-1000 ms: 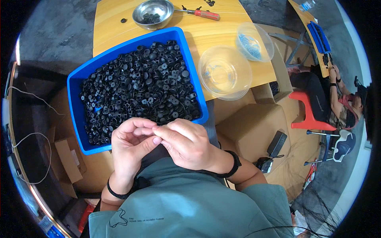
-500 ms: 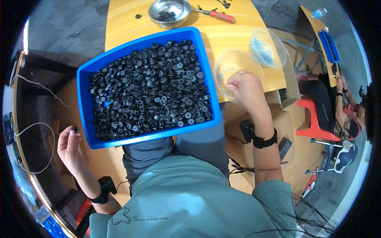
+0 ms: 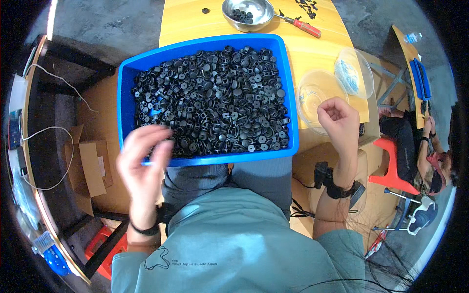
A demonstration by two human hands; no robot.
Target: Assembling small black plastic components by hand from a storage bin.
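Note:
A blue plastic bin (image 3: pixel 220 159) rests partly over my lap and partly on the table, filled with small black plastic parts (image 3: pixel 215 97). My left hand (image 3: pixel 139 166) is over the bin's near left corner, its fingers smeared by motion; whether a part is between them I cannot make out. Beside the bin's right side, my right hand (image 3: pixel 341 122) is pinched closed at the near edge of a clear round tub (image 3: pixel 309 80); anything in the pinch is too small to see. Behind it, a second clear tub (image 3: pixel 370 68) contains tiny light-blue pieces (image 3: pixel 346 73).
On the wooden table (image 3: pixel 185 24) stand a metal bowl (image 3: pixel 266 22) of black parts and a red-handled screwdriver (image 3: pixel 307 28). Loose black pieces (image 3: pixel 308 7) lie farther back. A cardboard box (image 3: pixel 88 171) is at left. Another person (image 3: pixel 432 166) sits at far right near a red stool (image 3: pixel 388 168).
My left hand has come from left of the bin, where it pinched a small black part, to over the bin's corner. My right hand stays pinched by the tub. The view has shifted.

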